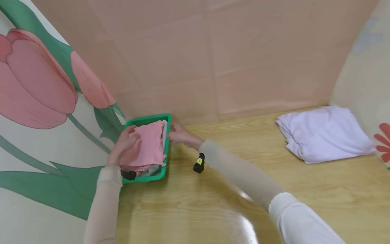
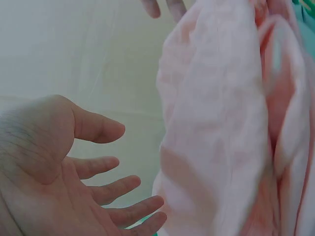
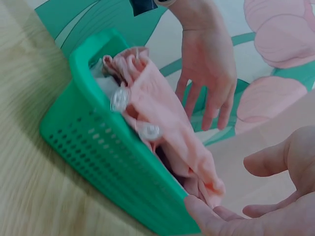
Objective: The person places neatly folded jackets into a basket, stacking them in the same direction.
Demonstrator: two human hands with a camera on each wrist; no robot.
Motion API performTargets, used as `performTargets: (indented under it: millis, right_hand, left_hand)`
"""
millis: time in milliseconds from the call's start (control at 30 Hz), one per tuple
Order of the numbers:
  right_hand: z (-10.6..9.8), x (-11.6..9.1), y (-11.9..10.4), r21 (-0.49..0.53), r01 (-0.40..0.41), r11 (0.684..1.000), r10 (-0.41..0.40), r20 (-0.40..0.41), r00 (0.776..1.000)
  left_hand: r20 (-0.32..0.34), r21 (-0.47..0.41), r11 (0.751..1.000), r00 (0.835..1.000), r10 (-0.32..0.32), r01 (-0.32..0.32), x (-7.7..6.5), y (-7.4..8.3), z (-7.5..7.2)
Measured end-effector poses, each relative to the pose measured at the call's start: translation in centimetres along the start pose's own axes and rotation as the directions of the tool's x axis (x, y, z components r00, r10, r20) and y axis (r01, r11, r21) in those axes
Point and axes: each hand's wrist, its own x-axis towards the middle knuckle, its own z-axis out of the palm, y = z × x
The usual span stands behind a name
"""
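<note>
A folded pink cloth [image 1: 146, 142] lies on top of other fabric in a green plastic basket [image 1: 168, 149] at the left wall. My left hand [image 1: 125, 141] hovers over the cloth's left side; in the left wrist view its fingers [image 2: 115, 189] are spread with nothing between them. At the basket's right rim is my right hand [image 1: 181, 134], thumb and fingers parted. The right wrist view has a right fingertip [image 3: 197, 206] close to the rim; whether it touches is unclear. Two clear round pieces [image 3: 149, 131] hang at the cloth's edge. Grey fabric [image 1: 150, 170] peeks out underneath.
On the right of the wood-look surface [image 1: 213, 203] lies a folded pale lavender cloth [image 1: 326, 134]. A pinkish-beige sheet [image 1: 228, 57] covers the back. Walls with painted flowers [image 1: 39, 78] stand at the left and right.
</note>
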Motion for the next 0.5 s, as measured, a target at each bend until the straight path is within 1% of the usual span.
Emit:
performTargets:
  millis: [67, 167, 200, 300, 400, 500]
  right_hand:
    - [-0.6, -0.3, 0.0, -0.016, -0.001, 1.000, 0.001, -0.008, 1.000]
    - [-1.4, -0.9, -0.2, -0.016, 0.000, 1.000, 0.000, -0.008, 1.000]
    - [-1.7, -1.1, -0.3, -0.009, 0.001, 1.000, -0.001, -0.008, 1.000]
    - [-2.6, -1.8, -0.3, 0.017, 0.008, 1.000, -0.008, -0.002, 1.000]
    - [-3.5, -2.6, -0.1, 0.006, 0.014, 1.000, -0.014, -0.010, 1.000]
    - [-4.5, -3.4, 0.2, -0.006, 0.019, 1.000, -0.019, -0.025, 1.000]
  left_hand:
    - [-0.007, -0.012, 1.000, 1.000, 0.004, -0.004, 0.0, 0.3, 0.3]
    - [-0.031, 0.020, 0.999, 0.999, 0.038, -0.038, 0.2, 0.7, 0.8]
    - [-0.026, 0.029, 0.999, 0.999, 0.038, -0.037, 0.2, 0.8, 1.1]
    - [0.013, 0.010, 1.000, 1.000, 0.021, -0.021, 0.4, 1.4, 1.8]
    - [0.075, -0.053, 0.998, 0.997, -0.017, 0.021, 0.6, 2.1, 2.7]
    - [0.094, -0.087, 0.996, 0.995, -0.013, 0.021, 0.7, 2.8, 3.6]
